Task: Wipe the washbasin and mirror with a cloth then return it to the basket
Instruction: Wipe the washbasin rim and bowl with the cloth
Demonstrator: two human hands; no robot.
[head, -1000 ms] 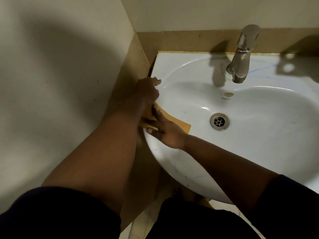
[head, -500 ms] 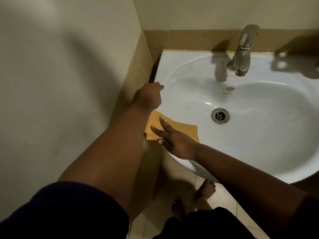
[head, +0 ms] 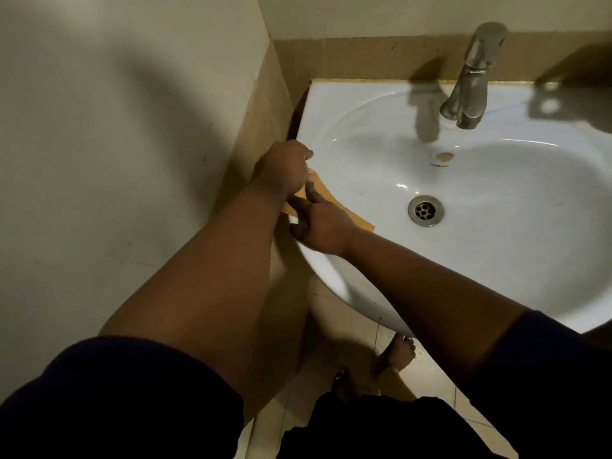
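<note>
A white washbasin (head: pixel 496 260) fills the right of the view, with a metal drain (head: pixel 425 210) in its bowl. An orange cloth (head: pixel 319 190) lies over the basin's left rim, mostly covered by my hands. My left hand (head: pixel 281 170) is closed on the cloth's upper left corner at the rim. My right hand (head: pixel 323 223) presses on the cloth with fingers spread, its fingertips over the rim edge. The mirror and the basket are out of view.
A chrome tap (head: pixel 470 77) stands at the back of the basin. A pale wall (head: pixel 116 144) with a tan tiled band (head: pixel 265 111) runs close along the basin's left side. My bare feet (head: pixel 397 354) stand on floor tiles below the basin.
My right hand has slid the cloth back up along the left rim towards my left hand, so less cloth shows. The view has shifted slightly left.
</note>
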